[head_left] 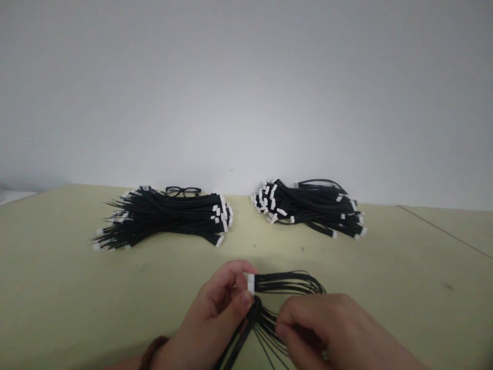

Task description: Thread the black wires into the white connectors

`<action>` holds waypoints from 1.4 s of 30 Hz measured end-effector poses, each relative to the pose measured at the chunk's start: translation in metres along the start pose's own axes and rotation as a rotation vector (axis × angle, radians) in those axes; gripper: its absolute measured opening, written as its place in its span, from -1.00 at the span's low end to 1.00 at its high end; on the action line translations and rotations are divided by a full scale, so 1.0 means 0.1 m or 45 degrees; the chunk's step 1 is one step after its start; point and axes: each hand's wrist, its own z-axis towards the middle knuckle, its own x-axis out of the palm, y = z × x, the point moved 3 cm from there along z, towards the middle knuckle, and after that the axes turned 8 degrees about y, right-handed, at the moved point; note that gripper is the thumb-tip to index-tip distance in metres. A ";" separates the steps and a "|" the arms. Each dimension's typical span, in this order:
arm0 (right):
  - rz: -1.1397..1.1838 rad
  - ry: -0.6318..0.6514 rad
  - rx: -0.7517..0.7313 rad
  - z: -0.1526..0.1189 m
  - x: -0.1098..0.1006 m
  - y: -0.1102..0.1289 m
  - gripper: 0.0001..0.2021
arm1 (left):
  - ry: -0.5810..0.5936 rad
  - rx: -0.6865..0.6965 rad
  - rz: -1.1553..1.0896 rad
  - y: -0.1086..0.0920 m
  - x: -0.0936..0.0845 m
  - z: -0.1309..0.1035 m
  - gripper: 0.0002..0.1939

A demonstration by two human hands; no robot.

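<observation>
A white connector (250,283) with black wires (288,282) fanning out to the right is held between the thumb and fingers of my left hand (221,308). A thicker black cable bundle (250,321) bends down just below the connector, by my left thumb. My right hand (333,326) is closed around or against the thin black wires to the right of it; the fingertips are partly hidden and blurred, and their exact hold is unclear. The wires' lower ends run out of view at the bottom.
On the pale yellow table (96,293), a large pile of black cables with white connectors (165,216) lies at the back left. Another such pile (311,203) is at the back right. Black-framed glasses (183,191) rest behind the left pile, near the wall (246,92).
</observation>
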 end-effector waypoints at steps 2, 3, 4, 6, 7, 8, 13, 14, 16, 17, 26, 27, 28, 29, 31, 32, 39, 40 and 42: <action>0.460 0.154 0.088 -0.03 -0.11 -0.05 -0.87 | -0.009 0.000 -0.001 0.02 -0.01 0.01 -0.71; 0.736 0.263 0.109 -0.05 -0.18 -0.07 -0.86 | -0.018 0.002 0.003 0.02 -0.02 0.01 -0.72; 0.948 0.358 0.060 -0.07 -0.26 -0.09 -0.87 | -0.023 0.007 0.007 0.03 -0.02 0.01 -0.72; 1.177 0.374 -0.153 -0.09 -0.46 -0.11 -0.90 | -0.025 0.021 0.013 0.03 -0.03 0.02 -0.73; 1.148 0.285 -0.256 -0.09 -0.56 -0.13 -0.88 | -0.023 0.024 0.008 0.03 -0.02 0.02 -0.73; 1.117 0.129 -0.353 -0.09 -0.65 -0.14 -0.86 | -0.018 0.021 0.001 0.03 -0.02 0.03 -0.72; 1.665 -0.639 -0.688 -0.12 -0.86 -0.18 -0.90 | -0.045 0.003 0.012 -0.02 -0.01 0.03 -0.72; 1.818 -0.638 -0.701 -0.12 -0.83 -0.16 -0.83 | -0.045 0.003 0.020 -0.02 -0.01 0.03 -0.72; 1.846 -0.455 -0.610 -0.11 -0.70 -0.09 -0.79 | -0.024 0.005 0.022 -0.01 -0.01 0.01 -0.73; 1.717 -0.306 -0.499 -0.11 -0.61 -0.05 -0.83 | -0.010 0.019 0.015 0.00 -0.01 0.00 -0.73; 0.093 -0.053 0.016 -0.06 -0.13 0.03 -0.81 | 0.124 0.120 -0.112 0.06 0.02 -0.04 -0.83; 0.085 -0.070 0.015 -0.05 -0.13 0.03 -0.82 | 0.124 0.117 -0.116 0.06 0.03 -0.04 -0.84; 0.082 -0.088 0.010 -0.05 -0.13 0.03 -0.82 | 0.127 0.117 -0.119 0.05 0.03 -0.04 -0.85; 0.083 -0.093 0.007 -0.05 -0.14 0.02 -0.82 | 0.131 0.116 -0.121 0.04 0.04 -0.04 -0.86; 0.082 -0.101 0.007 -0.05 -0.15 0.02 -0.82 | 0.145 0.117 -0.124 0.04 0.04 -0.04 -0.87; 0.082 -0.099 0.007 -0.04 -0.15 0.02 -0.82 | 0.146 0.119 -0.122 0.04 0.04 -0.04 -0.87; 0.021 -0.102 0.024 -0.04 -0.12 0.04 -0.82 | 0.154 0.141 -0.083 0.05 0.02 -0.03 -0.88; 0.011 -0.107 0.027 -0.04 -0.11 0.04 -0.82 | 0.149 0.140 -0.076 0.04 0.03 -0.04 -0.88; -0.005 -0.094 0.018 -0.04 -0.10 0.03 -0.82 | 0.118 0.122 -0.039 0.02 0.04 -0.05 -0.88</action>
